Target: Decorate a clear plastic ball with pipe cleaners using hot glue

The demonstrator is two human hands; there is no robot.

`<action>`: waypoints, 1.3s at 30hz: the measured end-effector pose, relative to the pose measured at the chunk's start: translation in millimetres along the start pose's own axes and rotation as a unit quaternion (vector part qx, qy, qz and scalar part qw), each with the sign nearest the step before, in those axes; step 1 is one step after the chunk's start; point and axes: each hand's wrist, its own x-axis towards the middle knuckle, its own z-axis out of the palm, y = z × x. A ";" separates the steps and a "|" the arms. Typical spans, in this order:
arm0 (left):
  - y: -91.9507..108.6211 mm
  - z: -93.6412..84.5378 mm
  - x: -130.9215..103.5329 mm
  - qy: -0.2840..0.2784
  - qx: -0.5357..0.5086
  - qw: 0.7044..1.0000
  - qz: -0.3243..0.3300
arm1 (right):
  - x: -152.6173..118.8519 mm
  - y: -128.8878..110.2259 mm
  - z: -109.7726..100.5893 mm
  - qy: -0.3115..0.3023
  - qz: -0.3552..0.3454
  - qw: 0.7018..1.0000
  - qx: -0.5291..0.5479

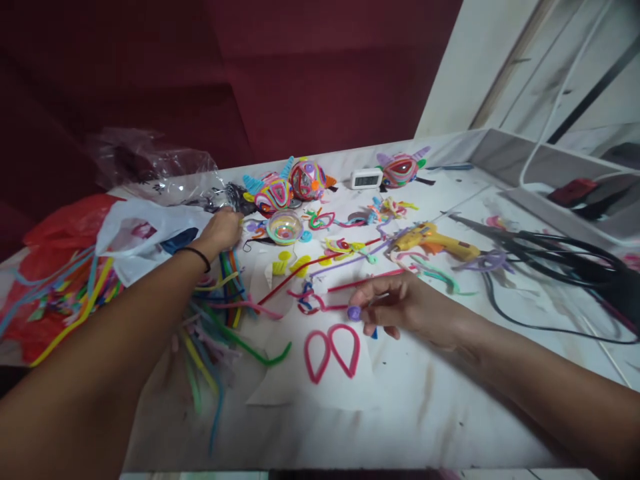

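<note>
Between the thumb and fingers of my right hand [400,303] is a small purple pipe-cleaner coil [355,313], held above a white paper sheet [280,383]. Two pink pipe-cleaner loops [331,355], teardrop shaped, lie side by side on the sheet just below it. My left hand [225,230] reaches to the far left, beside a crumpled dark and clear plastic wrapper [233,199]. Its fingers are mostly hidden, so what they touch cannot be made out. A clear round dome [285,227] with coloured coils around it sits right of that hand.
Pipe cleaners [80,293] spill from red and white bags at the left. Decorated balls [309,179] and a digital timer [367,179] stand at the back. At the right are a yellow glue gun [435,241], black-handled scissors [530,250], a cord and a grey tray [540,173].
</note>
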 end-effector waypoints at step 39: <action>7.2 -16.6 -13.2 0.006 -0.017 0.999 0.040 | -12.1 21.3 24.9 -0.040 -0.207 0.886 -0.412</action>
